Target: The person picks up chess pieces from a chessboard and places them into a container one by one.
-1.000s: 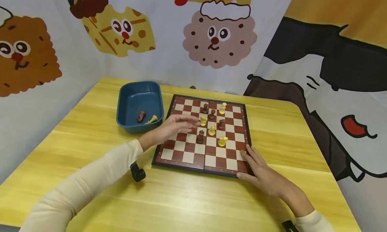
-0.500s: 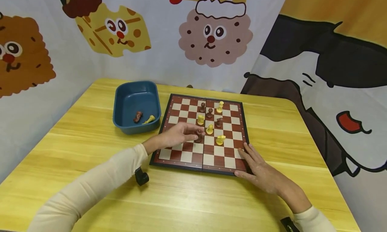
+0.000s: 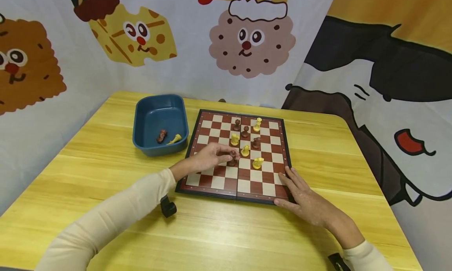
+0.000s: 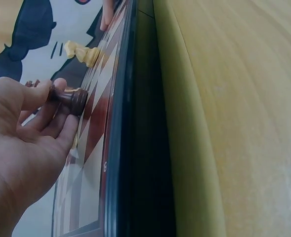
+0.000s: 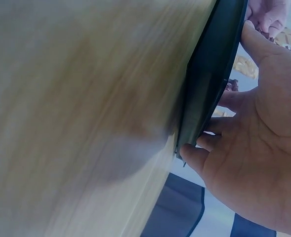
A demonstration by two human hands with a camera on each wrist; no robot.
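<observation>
While pinching dark pawn [image 3: 233, 158] mid-chessboard [image 3: 215, 183], left hand [image 3: 208, 156]; flat, fingers straight, right hand [image 3: 303, 197] at near right corner.

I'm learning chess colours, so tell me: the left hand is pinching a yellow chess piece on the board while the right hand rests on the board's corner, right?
Not quite. The piece pinched by the left hand is the dark brown wooden chess piece, not a yellow one; the left wrist view shows it between the fingers. The right hand does rest on the corner of the red-and-cream chequered chessboard.
</observation>
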